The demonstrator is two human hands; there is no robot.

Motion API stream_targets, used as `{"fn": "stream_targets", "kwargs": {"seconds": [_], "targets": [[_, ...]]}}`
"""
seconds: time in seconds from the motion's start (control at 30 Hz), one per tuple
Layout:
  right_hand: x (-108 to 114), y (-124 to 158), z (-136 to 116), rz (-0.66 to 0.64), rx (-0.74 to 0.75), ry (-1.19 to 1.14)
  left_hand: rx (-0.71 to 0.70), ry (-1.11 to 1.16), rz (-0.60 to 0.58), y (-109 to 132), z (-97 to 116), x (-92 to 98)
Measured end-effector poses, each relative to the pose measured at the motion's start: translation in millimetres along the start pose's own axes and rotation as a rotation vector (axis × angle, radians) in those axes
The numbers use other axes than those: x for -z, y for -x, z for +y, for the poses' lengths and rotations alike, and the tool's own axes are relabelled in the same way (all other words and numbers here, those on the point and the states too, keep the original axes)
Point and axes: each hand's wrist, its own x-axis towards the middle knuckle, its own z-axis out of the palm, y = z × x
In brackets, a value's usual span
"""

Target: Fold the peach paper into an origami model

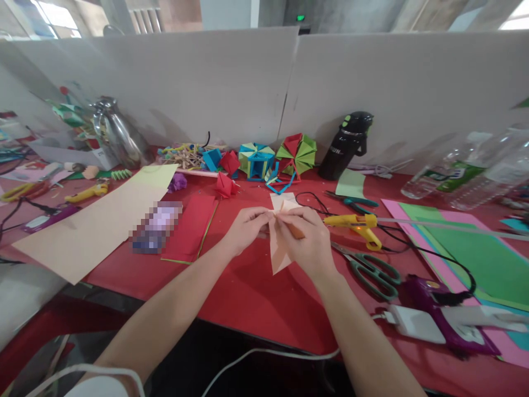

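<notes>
Between both hands is a folded piece of pale peach paper [279,251], held just above the red table [264,300]. My left hand [250,226] pinches its upper left edge between thumb and fingers. On the other side, my right hand [309,240] grips the same paper, its thumb and index finger meeting near the left fingertips. One sharp corner of the paper hangs down toward me. Part of the fold is hidden behind the right fingers. A small pale sheet [283,199] lies just beyond the hands.
Right of my hands lie a yellow glue gun [355,223], green-handled scissors [376,273], a purple power strip [430,289] and coloured paper [483,259]. Leftward are red paper [190,229], a blurred phone [157,227] and a long cream sheet [103,220]. Folded paper shapes [256,160] and a black bottle [346,144] stand behind.
</notes>
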Motion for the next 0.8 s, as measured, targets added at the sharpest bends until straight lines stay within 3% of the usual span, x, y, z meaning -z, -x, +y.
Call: {"fn": "stream_targets", "kwargs": {"seconds": [0.37, 0.8], "targets": [[1.1, -1.6, -1.5, 0.016, 0.031, -0.022, -0.028, -0.047, -0.003, 1.5, 1.3, -1.1], [3.2, -3.7, -1.2, -0.029, 0.129, 0.07, 0.036, 0.064, 0.042, -0.6, 1.8, 0.0]]}}
